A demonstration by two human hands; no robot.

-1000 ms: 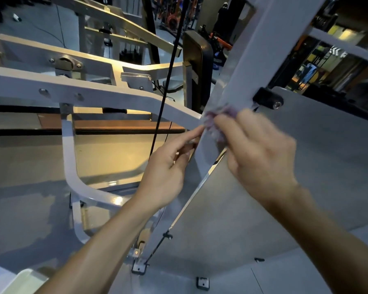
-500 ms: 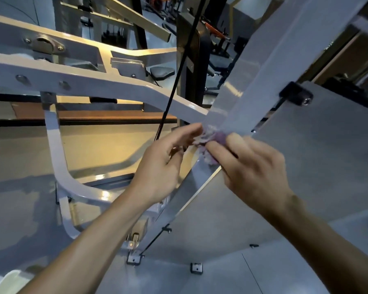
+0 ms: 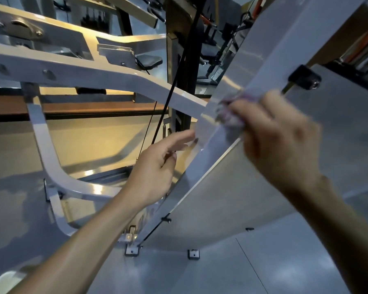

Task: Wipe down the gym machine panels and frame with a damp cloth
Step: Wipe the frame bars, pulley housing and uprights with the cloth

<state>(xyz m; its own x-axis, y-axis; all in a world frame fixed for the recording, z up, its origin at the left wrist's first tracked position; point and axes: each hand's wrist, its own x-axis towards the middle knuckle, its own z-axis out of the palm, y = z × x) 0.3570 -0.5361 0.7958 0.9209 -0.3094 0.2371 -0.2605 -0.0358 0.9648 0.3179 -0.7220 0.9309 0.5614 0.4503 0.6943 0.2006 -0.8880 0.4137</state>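
cloth (image 3: 232, 115), bunched in the right hand (image 3: 280, 141)'s grip, should press flat along the post (image 3: 263, 60); left hand (image 3: 155, 172) hangs loose, holding nothing.

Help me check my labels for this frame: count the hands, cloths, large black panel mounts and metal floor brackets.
Hands: 2 (left hand, right hand)
Purple cloth: 1
Black panel mount: 1
Floor brackets: 2
Total: 6
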